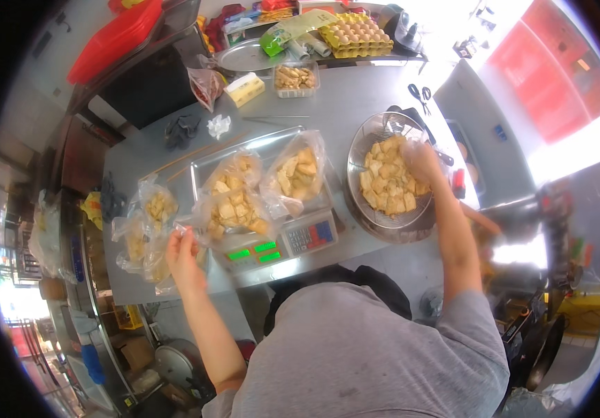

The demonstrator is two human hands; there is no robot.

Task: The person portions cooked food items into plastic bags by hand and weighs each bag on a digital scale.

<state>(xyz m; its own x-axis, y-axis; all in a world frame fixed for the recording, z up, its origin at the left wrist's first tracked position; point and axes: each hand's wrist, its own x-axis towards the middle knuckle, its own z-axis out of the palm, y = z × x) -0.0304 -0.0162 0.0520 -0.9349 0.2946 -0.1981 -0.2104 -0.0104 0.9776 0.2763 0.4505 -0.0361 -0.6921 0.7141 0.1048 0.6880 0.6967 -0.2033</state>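
My left hand (182,258) pinches the edge of a clear plastic bag (234,209) of pale golden chunks, which look like fried tofu. That bag lies on the metal tray of a digital scale (274,248) with lit green displays. A second filled bag (297,172) rests beside it on the tray. My right hand (421,159), seemingly covered in thin clear plastic, reaches into a round wire strainer (356,157) and touches the tofu chunks (389,177) there. Its fingertips are hidden, so their grip is unclear. Several smaller filled bags (159,209) sit left of the scale.
Scissors (420,98) and a knife handle (445,158) lie beyond the strainer. At the back stand a plastic tub of food (296,81), a tissue pack (245,90) and egg trays (357,34). Dark cloth (181,131) and crumpled tissue (219,127) lie farther left.
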